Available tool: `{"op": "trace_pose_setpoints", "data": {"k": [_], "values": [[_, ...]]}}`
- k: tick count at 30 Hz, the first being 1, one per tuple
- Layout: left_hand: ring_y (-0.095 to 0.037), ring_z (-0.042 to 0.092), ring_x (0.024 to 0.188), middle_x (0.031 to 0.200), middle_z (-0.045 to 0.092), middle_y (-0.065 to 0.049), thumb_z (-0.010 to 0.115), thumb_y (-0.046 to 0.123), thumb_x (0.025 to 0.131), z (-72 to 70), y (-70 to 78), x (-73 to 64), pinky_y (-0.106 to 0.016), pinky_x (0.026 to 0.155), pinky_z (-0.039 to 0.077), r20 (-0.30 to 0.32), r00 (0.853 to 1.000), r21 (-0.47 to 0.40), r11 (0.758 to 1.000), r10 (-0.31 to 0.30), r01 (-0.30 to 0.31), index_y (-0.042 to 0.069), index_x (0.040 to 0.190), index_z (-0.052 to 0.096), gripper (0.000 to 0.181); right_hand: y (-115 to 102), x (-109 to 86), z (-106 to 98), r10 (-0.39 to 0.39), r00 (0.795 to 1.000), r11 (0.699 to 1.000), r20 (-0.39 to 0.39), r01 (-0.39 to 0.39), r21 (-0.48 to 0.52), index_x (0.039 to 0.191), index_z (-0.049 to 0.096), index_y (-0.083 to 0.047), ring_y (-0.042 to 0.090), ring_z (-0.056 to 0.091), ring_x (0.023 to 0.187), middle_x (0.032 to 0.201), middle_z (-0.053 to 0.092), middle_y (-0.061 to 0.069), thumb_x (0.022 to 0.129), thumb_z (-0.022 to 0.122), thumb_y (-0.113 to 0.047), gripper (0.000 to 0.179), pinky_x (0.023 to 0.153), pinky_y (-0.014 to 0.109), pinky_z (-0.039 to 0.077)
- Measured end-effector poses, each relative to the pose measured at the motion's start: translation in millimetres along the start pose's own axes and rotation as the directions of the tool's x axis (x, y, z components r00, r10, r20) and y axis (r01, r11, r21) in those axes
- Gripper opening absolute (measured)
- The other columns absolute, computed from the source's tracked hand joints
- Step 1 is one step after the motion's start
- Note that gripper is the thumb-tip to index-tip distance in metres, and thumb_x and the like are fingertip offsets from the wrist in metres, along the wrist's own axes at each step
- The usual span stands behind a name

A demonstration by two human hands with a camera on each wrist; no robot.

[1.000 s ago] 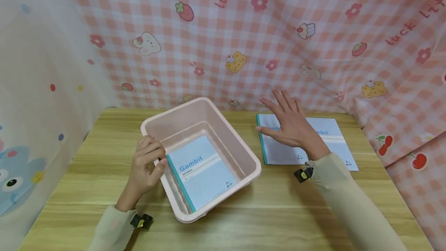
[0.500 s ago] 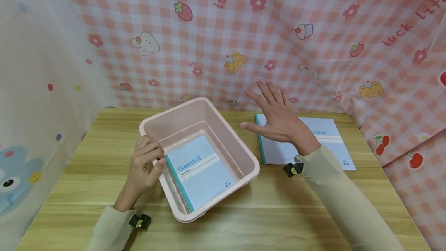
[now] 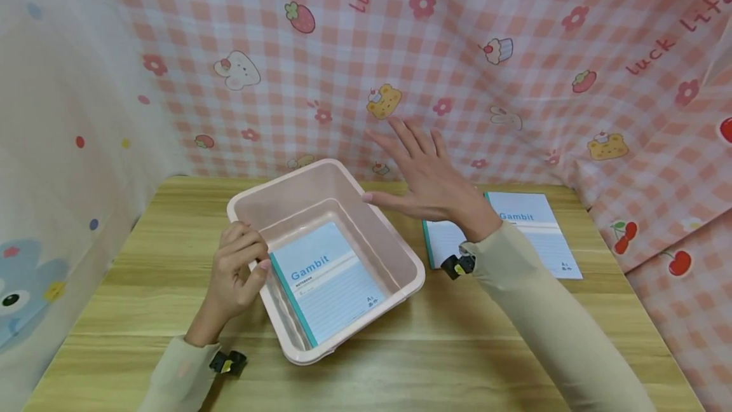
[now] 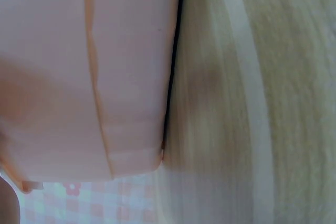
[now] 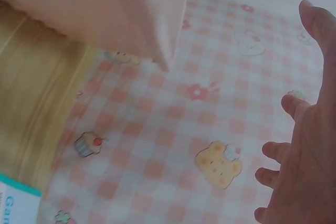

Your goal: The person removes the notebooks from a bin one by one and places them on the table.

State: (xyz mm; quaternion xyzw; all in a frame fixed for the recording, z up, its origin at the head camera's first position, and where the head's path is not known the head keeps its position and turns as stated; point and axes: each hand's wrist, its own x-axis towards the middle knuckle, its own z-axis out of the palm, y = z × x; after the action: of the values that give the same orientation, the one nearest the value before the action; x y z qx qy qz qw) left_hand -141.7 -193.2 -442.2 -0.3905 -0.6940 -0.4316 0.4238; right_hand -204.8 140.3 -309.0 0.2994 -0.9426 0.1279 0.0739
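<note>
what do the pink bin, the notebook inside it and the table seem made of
Bin: probably plastic, slight sheen; soft highlights, rounded rim. Notebook: likely paper, fairly matte; flat printed cover, teal spine. Table: satin wood or laminate, I can't tell; streaky grain.

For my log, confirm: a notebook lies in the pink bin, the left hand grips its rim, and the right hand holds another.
Wrong: the head view shows the right hand holding nothing, fingers spread. The left hand does grip the pink bin, notebook inside.
</note>
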Motion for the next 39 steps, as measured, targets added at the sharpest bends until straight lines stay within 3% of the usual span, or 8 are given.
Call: {"op": "trace_pose_setpoints", "data": {"k": [7,15,23,33,39], "values": [[-0.025,0.042,0.074,0.065,0.052,-0.004,0.053,0.031,0.100,0.1,2.2,3.1,-0.037,0.086,0.030,-0.011,1.000,-0.008,1.000,0.005,-0.006,0.013,0.059,0.053,0.045,-19.0,16.7,-6.5,-0.040,0.999,0.999,-0.014,0.040,0.012,0.163,0.008,-0.042,0.033,0.005,0.160,0.174,-0.001,-0.002,0.088,0.053,-0.076,0.094,0.121,0.071,0.004],[-0.025,0.042,0.074,0.065,0.053,-0.005,0.054,0.033,0.101,-2.8,2.5,4.2,-0.036,0.084,0.030,-0.022,1.000,-0.010,1.000,0.009,-0.010,0.012,0.059,0.053,0.047,-48.2,37.6,-2.8,-0.055,0.998,0.998,0.031,0.055,0.013,0.162,0.006,-0.045,0.028,0.001,0.161,0.174,0.002,-0.003,0.086,0.052,-0.081,0.096,0.124,0.067,0.003],[-0.024,0.043,0.077,0.068,0.055,-0.006,0.055,0.029,0.097,-4.5,1.9,0.6,-0.035,0.088,0.030,-0.003,1.000,-0.003,1.000,-0.029,0.029,0.010,0.061,0.056,0.041,-67.3,53.3,16.0,-0.045,0.990,0.999,0.137,0.047,-0.012,0.161,0.001,-0.049,0.029,0.003,0.161,0.174,-0.007,-0.005,0.082,0.047,-0.087,0.099,0.124,0.064,0.004],[-0.024,0.043,0.078,0.068,0.054,-0.005,0.055,0.030,0.098,-1.4,1.8,-1.0,-0.035,0.090,0.030,0.003,0.999,-0.007,0.999,-0.037,0.037,0.012,0.061,0.055,0.041,-80.6,61.3,45.8,-0.065,0.978,0.994,0.198,0.080,-0.072,0.160,0.011,-0.050,0.026,0.012,0.158,0.172,0.009,-0.005,0.078,0.049,-0.089,0.098,0.123,0.065,0.011],[-0.023,0.043,0.077,0.067,0.054,-0.005,0.055,0.030,0.098,-0.1,3.4,0.4,-0.035,0.089,0.030,-0.002,0.999,-0.015,0.999,-0.035,0.034,0.012,0.061,0.055,0.042,-82.7,63.7,57.2,-0.080,0.967,0.992,0.241,0.101,-0.075,0.161,0.009,-0.049,0.027,0.016,0.158,0.172,0.009,-0.005,0.077,0.049,-0.090,0.101,0.123,0.063,0.013]]}}
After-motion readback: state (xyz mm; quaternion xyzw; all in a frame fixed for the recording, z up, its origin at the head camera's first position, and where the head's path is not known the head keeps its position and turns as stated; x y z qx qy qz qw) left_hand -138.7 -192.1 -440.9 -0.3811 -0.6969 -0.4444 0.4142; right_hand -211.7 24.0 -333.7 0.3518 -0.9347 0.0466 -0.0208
